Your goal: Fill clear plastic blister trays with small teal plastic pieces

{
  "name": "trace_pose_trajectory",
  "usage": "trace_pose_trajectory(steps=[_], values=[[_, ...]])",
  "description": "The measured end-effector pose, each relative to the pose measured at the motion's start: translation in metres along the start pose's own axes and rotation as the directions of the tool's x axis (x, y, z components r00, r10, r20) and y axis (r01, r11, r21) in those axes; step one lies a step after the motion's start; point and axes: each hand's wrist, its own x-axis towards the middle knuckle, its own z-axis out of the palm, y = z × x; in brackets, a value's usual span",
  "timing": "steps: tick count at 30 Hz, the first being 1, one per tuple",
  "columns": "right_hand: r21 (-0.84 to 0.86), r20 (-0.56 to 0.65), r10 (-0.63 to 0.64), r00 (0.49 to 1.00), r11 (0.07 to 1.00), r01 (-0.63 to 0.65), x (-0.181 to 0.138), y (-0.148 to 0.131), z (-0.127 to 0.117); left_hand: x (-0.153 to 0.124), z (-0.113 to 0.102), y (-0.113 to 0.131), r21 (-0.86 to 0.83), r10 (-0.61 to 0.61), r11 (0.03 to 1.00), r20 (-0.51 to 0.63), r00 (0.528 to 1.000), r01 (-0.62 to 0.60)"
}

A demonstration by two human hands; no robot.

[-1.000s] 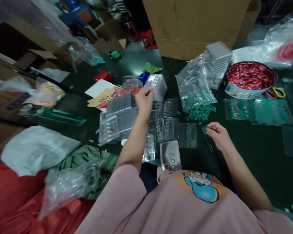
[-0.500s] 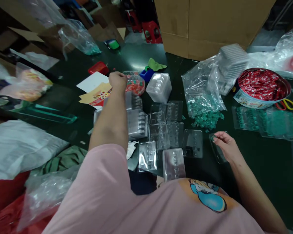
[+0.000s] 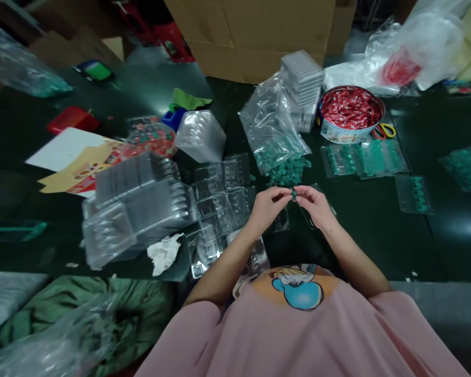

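Note:
My left hand (image 3: 270,207) and my right hand (image 3: 315,205) meet over the table, thumbs and fingertips pinched round a small dark green piece (image 3: 294,195). Its exact kind is too small to make out. Just beyond the fingers lies a heap of green translucent pieces (image 3: 286,172), spilling from a clear plastic bag (image 3: 272,123). Under my right hand is a clear blister tray (image 3: 308,218), partly covered by the hand. Left of my hands, several clear blister trays (image 3: 220,201) lie spread out. A clear tub of red and green pieces (image 3: 151,137) stands farther left.
Stacked blister trays (image 3: 141,204) stand at left, another stack (image 3: 201,137) behind. A round tin of red packets (image 3: 351,112) stands back right beside yellow-handled scissors (image 3: 384,131). Trays filled with green pieces (image 3: 365,158) lie at right. A cardboard box (image 3: 255,39) rises behind the table.
My left hand has come back from the tub of red and green pieces to meet my right hand at the small green piece. The view has swung to the right.

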Motion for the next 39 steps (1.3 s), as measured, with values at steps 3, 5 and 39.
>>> trace_pose_trajectory(steps=[3, 5, 39], values=[[-0.008, -0.012, -0.059, 0.998, 0.998, 0.059, -0.009, -0.002, -0.009, 0.001, 0.016, -0.001, -0.026, -0.069, 0.997, -0.021, 0.997, 0.068], [-0.019, -0.021, -0.080, 0.997, 0.997, 0.080, -0.013, -0.002, -0.015, 0.002, 0.023, -0.002, -0.060, -0.113, 0.992, -0.010, 0.994, 0.112], [0.418, -0.033, 0.467, 0.884, 0.810, -0.412, -0.105, 0.040, -0.080, -0.049, 0.100, -0.026, -0.234, -0.279, 0.878, 0.460, 0.843, 0.418]])
